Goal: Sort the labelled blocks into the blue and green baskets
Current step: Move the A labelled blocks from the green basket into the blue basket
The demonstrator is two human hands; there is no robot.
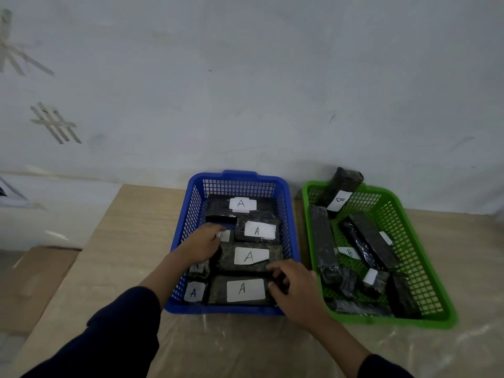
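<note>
Tidying A blocks in blue basket (289, 230): my left hand (203, 245) rests curled on small block (222, 236), right hand (293, 289) pinches front block (242, 290) edge. Seat flat, labels up.

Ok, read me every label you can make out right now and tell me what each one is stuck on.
"A": white labels on seven dark blocks in the blue basket: back, middle, centre, front, front-left, plus two small ones partly hidden by the left hand.
"B": block leaning on the green basket back rim, and a label inside.
Two other green-basket labels: unreadable.
</note>
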